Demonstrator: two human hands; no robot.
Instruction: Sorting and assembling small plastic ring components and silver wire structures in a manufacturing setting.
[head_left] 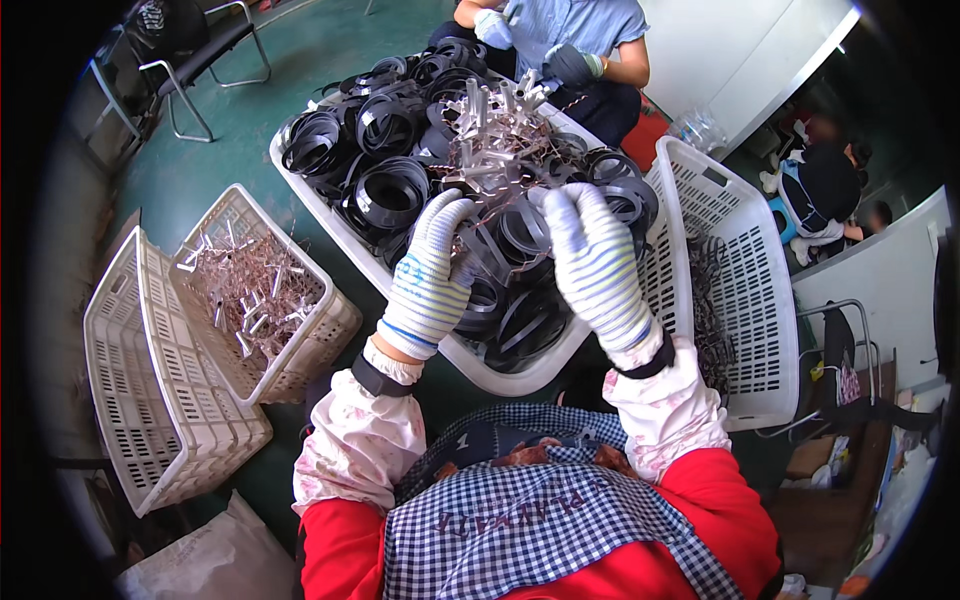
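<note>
Both my hands wear white gloves with blue-green stripes and reach over a white tub [490, 378] full of coiled black strips [392, 192]. My left hand [428, 275] has its fingers bent and closed at the near side of a pile of silvery metal tubes with twisted copper wires [495, 130]. Across from it, my right hand [597, 265] has thumb and fingers pressed together at the same pile. Thin copper wire shows between the two hands, over the coils. What each hand's fingertips grip is too small to make out.
At left, a white basket [335, 318] holds more tubes with copper wires, beside another slatted basket [130, 400]. A tall white basket [745, 290] with dark strips stands at right. Opposite, a gloved co-worker [575, 60] holds dark strips. A chair [205, 55] stands far left.
</note>
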